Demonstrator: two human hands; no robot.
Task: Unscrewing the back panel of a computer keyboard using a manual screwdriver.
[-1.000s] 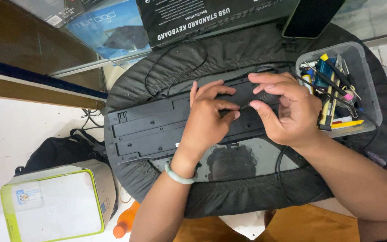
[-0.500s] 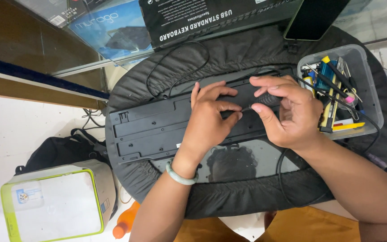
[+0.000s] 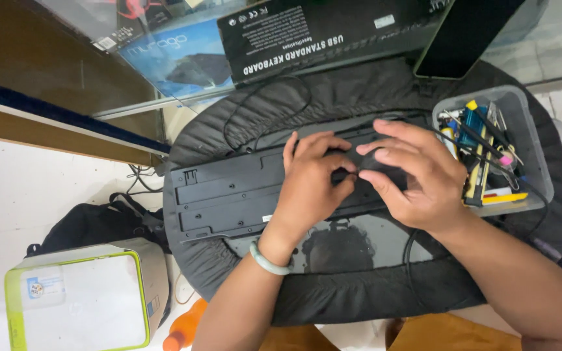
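Head view: one black keyboard (image 3: pixel 242 195), lying face down across a dark padded surface (image 3: pixel 372 292), under both hands. Left hand (image 3: pixel 310 179) palm-down, fingers curled, pressing its back panel. Right hand (image 3: pixel 411 172) at three o'clock, fingertips pinching at the panel. One grey tool bin (image 3: pixel 535 162) further toward three o'clock.

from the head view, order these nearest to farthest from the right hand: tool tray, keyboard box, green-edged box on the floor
1. Tool tray, just right of the right hand.
2. Keyboard box, up at the top, across the mat.
3. Green-edged box, far lower left on the floor.
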